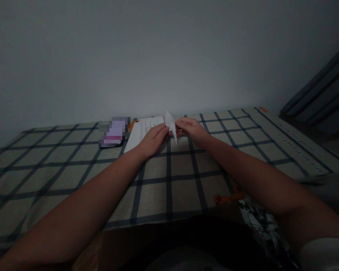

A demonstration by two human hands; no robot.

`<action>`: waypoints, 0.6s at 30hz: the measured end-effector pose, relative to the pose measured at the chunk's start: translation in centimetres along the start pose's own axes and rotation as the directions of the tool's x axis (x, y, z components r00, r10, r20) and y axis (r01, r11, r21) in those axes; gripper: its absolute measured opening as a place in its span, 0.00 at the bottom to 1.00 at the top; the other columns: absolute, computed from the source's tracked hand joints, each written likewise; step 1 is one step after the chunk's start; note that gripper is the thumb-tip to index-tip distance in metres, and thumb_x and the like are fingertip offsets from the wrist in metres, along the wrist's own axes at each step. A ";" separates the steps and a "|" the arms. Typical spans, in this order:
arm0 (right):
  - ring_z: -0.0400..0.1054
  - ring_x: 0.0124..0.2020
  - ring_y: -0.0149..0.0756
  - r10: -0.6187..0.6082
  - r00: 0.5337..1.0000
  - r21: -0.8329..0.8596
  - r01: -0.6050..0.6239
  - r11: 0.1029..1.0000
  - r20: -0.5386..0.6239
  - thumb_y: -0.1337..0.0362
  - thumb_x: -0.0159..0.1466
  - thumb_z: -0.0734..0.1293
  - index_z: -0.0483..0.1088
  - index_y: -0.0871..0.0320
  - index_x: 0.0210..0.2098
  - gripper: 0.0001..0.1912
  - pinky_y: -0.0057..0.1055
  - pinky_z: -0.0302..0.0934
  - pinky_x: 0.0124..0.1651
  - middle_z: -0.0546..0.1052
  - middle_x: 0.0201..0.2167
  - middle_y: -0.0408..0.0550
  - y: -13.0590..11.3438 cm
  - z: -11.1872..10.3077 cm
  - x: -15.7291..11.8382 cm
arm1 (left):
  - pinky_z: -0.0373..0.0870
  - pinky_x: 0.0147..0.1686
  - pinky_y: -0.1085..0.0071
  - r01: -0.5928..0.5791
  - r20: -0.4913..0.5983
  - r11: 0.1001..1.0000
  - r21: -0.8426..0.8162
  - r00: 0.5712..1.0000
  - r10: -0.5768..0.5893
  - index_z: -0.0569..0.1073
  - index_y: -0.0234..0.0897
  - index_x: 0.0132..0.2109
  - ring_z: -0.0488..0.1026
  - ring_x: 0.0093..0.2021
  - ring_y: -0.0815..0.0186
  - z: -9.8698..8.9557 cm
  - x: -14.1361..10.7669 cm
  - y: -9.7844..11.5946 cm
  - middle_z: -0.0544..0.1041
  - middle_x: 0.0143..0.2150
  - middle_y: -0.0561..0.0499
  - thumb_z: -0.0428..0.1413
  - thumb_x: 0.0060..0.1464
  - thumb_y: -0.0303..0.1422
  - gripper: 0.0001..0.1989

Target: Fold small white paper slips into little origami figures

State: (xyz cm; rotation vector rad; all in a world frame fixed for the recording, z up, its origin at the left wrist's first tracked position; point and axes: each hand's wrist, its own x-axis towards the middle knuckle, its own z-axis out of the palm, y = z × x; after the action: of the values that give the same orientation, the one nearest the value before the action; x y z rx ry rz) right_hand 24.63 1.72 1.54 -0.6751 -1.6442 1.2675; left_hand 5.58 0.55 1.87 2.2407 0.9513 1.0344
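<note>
A small folded white paper [171, 124] with pointed ends is held up between my two hands, above the checked cloth. My left hand [155, 139] pinches its left side, with the thumb and fingers pressed together. On the right side, my right hand [192, 130] grips the paper with bent fingers; some of its fingertips are hidden behind the paper. A flat white sheet with printed lines [134, 136] lies on the cloth, partly covered by my left hand.
The checked tablecloth [183, 192] covers the table, which meets a grey wall [169, 56]. A phone-like object [115, 131], blurred by pixels, lies left of the sheet. Dark curtain [324, 82] hangs at the right. Shiny crumpled material [261, 222] shows beneath my right forearm.
</note>
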 end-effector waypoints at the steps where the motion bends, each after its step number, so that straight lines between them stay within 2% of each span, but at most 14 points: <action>1: 0.67 0.28 0.29 -0.004 1.000 0.001 0.004 1.000 0.005 0.48 0.60 0.67 0.68 0.59 0.28 0.20 0.28 0.64 0.33 0.71 0.25 0.43 0.1 0.0 0.0 | 0.65 0.35 0.68 0.010 0.005 1.000 -0.024 1.000 -0.010 0.69 0.37 0.35 0.69 0.35 0.62 0.0 0.0 0.0 0.73 0.33 0.49 0.42 0.65 0.41 0.17; 6: 0.67 0.27 0.28 -0.035 0.999 -0.036 0.033 0.999 -0.033 0.48 0.59 0.69 0.69 0.59 0.29 0.19 0.27 0.65 0.32 0.72 0.24 0.41 0.0 0.1 0.1 | 0.63 0.33 0.67 0.052 -0.003 0.998 0.027 0.999 -0.052 0.68 0.38 0.32 0.67 0.33 0.63 -0.1 0.0 0.5 0.71 0.30 0.50 0.41 0.65 0.44 0.19; 11: 0.66 0.25 0.26 -0.054 0.997 -0.125 0.047 0.991 -0.054 0.48 0.59 0.70 0.70 0.59 0.29 0.19 0.26 0.65 0.32 0.72 0.25 0.41 0.0 0.0 0.1 | 0.58 0.31 0.68 0.092 -0.126 0.985 0.143 0.989 -0.074 0.63 0.39 0.29 0.63 0.29 0.65 0.0 -0.1 0.6 0.65 0.25 0.54 0.47 0.62 0.46 0.18; 15: 0.67 0.26 0.26 -0.057 0.995 -0.094 0.050 0.994 -0.077 0.51 0.59 0.70 0.72 0.60 0.31 0.16 0.26 0.65 0.32 0.73 0.26 0.42 0.2 -0.1 0.2 | 0.59 0.33 0.68 0.063 -0.133 0.989 0.134 0.990 -0.045 0.64 0.38 0.31 0.65 0.31 0.65 0.2 -0.1 0.2 0.67 0.28 0.54 0.46 0.64 0.45 0.18; 18: 0.67 0.27 0.26 -0.043 0.994 -0.038 0.039 0.998 -0.096 0.52 0.59 0.70 0.73 0.60 0.31 0.16 0.26 0.66 0.32 0.74 0.27 0.42 0.4 -0.2 0.4 | 0.60 0.33 0.68 0.051 -0.116 0.997 0.065 0.992 -0.044 0.64 0.39 0.33 0.65 0.32 0.65 0.3 0.0 -0.1 0.67 0.29 0.53 0.44 0.65 0.44 0.17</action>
State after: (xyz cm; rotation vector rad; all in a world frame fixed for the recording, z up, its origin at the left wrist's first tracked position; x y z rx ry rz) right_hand 24.58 2.28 1.26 -0.7106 -1.5968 1.1602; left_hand 5.78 0.52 1.60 2.2216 1.0985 1.1353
